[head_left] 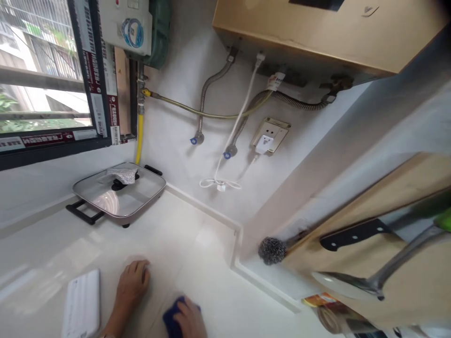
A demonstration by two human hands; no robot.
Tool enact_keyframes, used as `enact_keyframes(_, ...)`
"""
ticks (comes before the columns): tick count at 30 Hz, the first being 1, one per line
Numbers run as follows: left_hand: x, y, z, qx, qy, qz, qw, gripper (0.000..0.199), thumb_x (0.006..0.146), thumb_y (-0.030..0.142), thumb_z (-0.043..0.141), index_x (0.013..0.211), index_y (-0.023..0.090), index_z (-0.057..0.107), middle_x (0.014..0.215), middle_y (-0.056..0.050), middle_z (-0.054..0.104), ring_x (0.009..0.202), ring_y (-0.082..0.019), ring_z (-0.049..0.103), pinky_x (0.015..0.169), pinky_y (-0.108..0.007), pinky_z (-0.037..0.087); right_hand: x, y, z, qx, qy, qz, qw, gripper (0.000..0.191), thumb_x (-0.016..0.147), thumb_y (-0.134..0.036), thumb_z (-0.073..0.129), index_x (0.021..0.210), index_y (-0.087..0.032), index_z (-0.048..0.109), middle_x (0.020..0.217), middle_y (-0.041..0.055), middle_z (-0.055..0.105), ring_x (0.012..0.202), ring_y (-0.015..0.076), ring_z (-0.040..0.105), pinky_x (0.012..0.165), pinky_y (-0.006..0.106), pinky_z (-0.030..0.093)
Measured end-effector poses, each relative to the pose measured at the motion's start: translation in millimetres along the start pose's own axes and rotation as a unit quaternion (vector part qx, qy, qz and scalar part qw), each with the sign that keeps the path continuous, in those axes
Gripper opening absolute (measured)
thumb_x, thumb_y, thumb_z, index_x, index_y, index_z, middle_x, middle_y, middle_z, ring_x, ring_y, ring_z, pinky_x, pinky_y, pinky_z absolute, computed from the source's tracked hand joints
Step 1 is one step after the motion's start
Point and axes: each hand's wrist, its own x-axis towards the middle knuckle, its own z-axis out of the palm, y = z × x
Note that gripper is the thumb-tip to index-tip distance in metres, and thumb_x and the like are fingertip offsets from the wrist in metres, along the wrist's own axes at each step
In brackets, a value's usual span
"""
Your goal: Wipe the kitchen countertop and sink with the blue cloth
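My right hand [191,319] presses on a dark blue cloth [171,320] at the bottom of the head view, its fingers bent over the cloth on the white countertop [211,281]. To its left, my left hand [134,281] rests on the same surface with its fingers curled together. A small pale spot shows by those fingertips; whether they hold anything is hidden. Beside my left forearm lies a white rectangular box-like device [81,303]. Behind the hands sits an electric pan [127,217] with a glass lid [148,188] and black handles.
Along the right wall hang a steel scourer [272,250], a black-handled knife [352,237] and a spatula [377,277] before a wooden board [416,188]. A gold water heater [310,37] with hoses is above. A yellow gas pipe [140,138] runs down by the window [42,70].
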Motion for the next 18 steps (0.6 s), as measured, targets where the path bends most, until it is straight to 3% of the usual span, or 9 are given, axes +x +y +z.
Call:
enact_keyframes(4, 0.1, -0.8, -0.9, -0.015, -0.015, -0.014, 1.000, 0.024, 0.090, 0.027, 0.045, 0.101, 0.019, 0.064, 0.096, -0.008, 0.067, 0.088, -0.024, 0.061, 0.078, -0.037, 0.049, 81.6, -3.7, 13.0, 0.007, -0.023, 0.036, 0.999, 0.050, 0.081, -0.026, 0.059, 0.130, -0.022, 0.050, 0.146, 0.0111, 0.049, 0.143, 0.0289, 0.034, 0.115, 0.051, 0.036)
enact_keyframes(7, -0.2, -2.2, -0.4, -0.019, -0.025, -0.026, 0.999, 0.024, 0.091, 0.030, 0.045, 0.102, 0.019, 0.064, 0.097, -0.008, 0.067, 0.089, -0.024, 0.062, 0.079, -0.038, 0.050, 129.6, 15.3, 17.0, -0.023, -0.040, 0.086, 0.995, 0.046, 0.083, -0.027, 0.058, 0.128, -0.020, 0.053, 0.145, 0.0118, 0.049, 0.140, 0.0294, 0.036, 0.115, 0.052, 0.034)
enact_keyframes(10, 0.3, -3.1, -0.5, -0.024, -0.042, -0.031, 0.998, 0.025, 0.091, 0.030, 0.045, 0.102, 0.020, 0.064, 0.098, -0.009, 0.068, 0.090, -0.024, 0.062, 0.081, -0.038, 0.050, 158.4, 42.5, 13.9, -0.071, -0.061, 0.155, 0.983, 0.043, 0.086, -0.028, 0.056, 0.129, -0.020, 0.055, 0.145, 0.0134, 0.048, 0.134, 0.0303, 0.042, 0.110, 0.051, 0.037)
enact_keyframes(14, 2.0, -1.3, -2.9, -0.020, -0.056, -0.040, 0.997, 0.027, 0.091, 0.030, 0.044, 0.103, 0.017, 0.064, 0.099, -0.010, 0.068, 0.091, -0.025, 0.062, 0.082, -0.039, 0.050, 159.9, 71.0, -4.8, -0.122, -0.065, 0.230, 0.963, 0.041, 0.090, -0.031, 0.051, 0.130, -0.022, 0.056, 0.144, 0.0134, 0.048, 0.128, 0.0318, 0.044, 0.106, 0.050, 0.039)
enact_keyframes(18, 3.4, 0.0, -4.6, -0.006, -0.055, -0.025, 0.998, 0.029, 0.091, 0.030, 0.042, 0.104, 0.016, 0.064, 0.099, -0.011, 0.067, 0.091, -0.025, 0.060, 0.082, -0.040, 0.050, 127.1, 78.8, -33.9, -0.170, -0.069, 0.290, 0.939, 0.044, 0.090, -0.033, 0.050, 0.133, -0.021, 0.055, 0.143, 0.0138, 0.048, 0.126, 0.0337, 0.043, 0.102, 0.050, 0.039)
